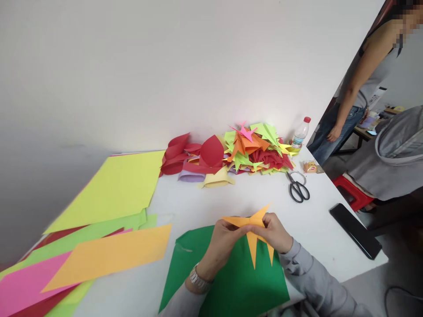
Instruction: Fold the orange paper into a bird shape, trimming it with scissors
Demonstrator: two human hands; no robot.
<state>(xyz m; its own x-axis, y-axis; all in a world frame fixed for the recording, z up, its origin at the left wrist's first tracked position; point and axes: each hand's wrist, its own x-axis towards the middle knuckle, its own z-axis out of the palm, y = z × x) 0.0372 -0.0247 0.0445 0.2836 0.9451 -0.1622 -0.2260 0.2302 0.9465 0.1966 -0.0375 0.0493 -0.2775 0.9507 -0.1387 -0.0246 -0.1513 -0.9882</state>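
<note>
My left hand (222, 240) and my right hand (274, 231) both pinch a folded orange paper figure (253, 229) with sharp points, held just above a green sheet (231, 281) on the white table (205, 202). The left fingers grip its left wing. The right fingers close on its right side. Two long points hang down over the green sheet. A watch sits on my left wrist.
Coloured sheets (112, 189) lie spread at the left. A heap of folded paper shapes (231, 154) sits by the wall, with a plastic bottle (300, 135), black scissors (297, 187) and a black phone (355, 230) at the right. Another person (357, 83) stands beyond the table.
</note>
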